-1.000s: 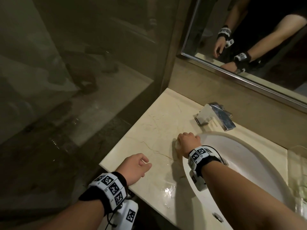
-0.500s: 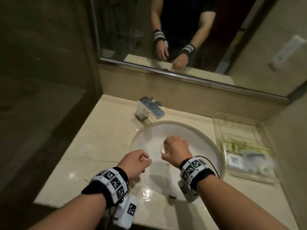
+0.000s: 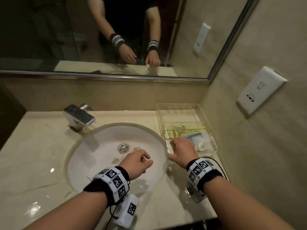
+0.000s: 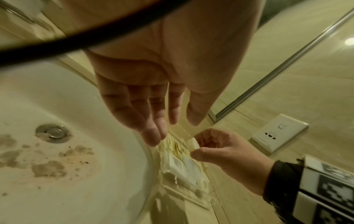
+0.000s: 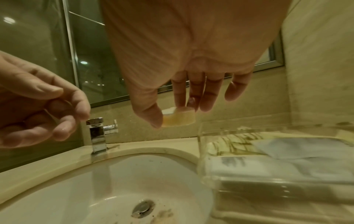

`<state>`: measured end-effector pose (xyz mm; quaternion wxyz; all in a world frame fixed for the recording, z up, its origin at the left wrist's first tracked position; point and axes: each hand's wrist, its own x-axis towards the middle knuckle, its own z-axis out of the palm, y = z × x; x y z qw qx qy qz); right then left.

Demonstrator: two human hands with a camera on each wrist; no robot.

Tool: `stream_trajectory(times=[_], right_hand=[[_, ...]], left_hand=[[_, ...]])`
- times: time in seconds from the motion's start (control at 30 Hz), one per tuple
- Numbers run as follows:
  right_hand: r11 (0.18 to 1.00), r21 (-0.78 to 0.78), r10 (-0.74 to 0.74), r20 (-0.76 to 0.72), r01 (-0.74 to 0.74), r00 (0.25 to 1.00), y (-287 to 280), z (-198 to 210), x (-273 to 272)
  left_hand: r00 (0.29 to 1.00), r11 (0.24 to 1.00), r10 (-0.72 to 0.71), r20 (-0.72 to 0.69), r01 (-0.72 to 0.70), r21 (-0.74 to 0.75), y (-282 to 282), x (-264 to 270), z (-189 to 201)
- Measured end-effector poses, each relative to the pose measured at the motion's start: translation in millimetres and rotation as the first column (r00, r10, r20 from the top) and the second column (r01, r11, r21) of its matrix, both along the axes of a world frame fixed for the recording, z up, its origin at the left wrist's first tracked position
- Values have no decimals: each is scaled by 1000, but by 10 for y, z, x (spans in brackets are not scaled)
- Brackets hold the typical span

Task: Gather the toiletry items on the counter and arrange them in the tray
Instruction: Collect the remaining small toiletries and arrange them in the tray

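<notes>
My right hand [image 3: 172, 145] hovers at the near left corner of a clear plastic tray [image 3: 179, 113] on the counter, right of the sink. Thumb and fingers pinch a small pale piece of soap [image 5: 180, 119], also seen as the soap [image 4: 193, 143] from the left wrist. Inside the tray lie a green-patterned packet [image 3: 181, 129], a white packet [image 3: 194, 136] and a small white round item [image 3: 201, 146]. My left hand [image 3: 146, 161] hangs over the sink basin with relaxed fingers and holds nothing.
A white sink [image 3: 99, 146] with a stained bottom and a metal drain [image 3: 123, 148] fills the middle. A chrome faucet [image 3: 79, 117] stands behind it. Water lies on the counter [image 3: 33, 155]. The side wall carries a socket plate [image 3: 260, 92]; a mirror [image 3: 49, 39] hangs above.
My right hand carried the soap from the counter left of the sink, across the basin, to the tray. The left hand followed to above the basin. My view swung right.
</notes>
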<state>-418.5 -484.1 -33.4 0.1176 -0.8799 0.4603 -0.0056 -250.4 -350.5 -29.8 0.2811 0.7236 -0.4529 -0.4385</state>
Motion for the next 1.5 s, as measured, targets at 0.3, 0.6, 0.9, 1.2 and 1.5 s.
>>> stream_trajectory(times=[0.3,0.6,0.9,1.2,1.5], right_hand=[[998,21,-51,25,51,998,-419,-93,-446],[994,53,-94,-23,95,995,-860,-210,-511],[997,70,-30,-4,30,1000,-902,-519,-42],[998,-37,45,-105,-49,994,-925,-633,12],[997,33,65,26,-66,998,-952,-371,-598]], left_hand=[[999,1000,-16,50,16,10,-313,-366,-44],[993,995,76,90,-81,50,-304,-415,-108],[971,966,216,98,-227,121,-60,-268,-217],[956,944,281,87,-292,151,26,-204,-234],[979,978,133,154,-154,138,-347,-349,-205]])
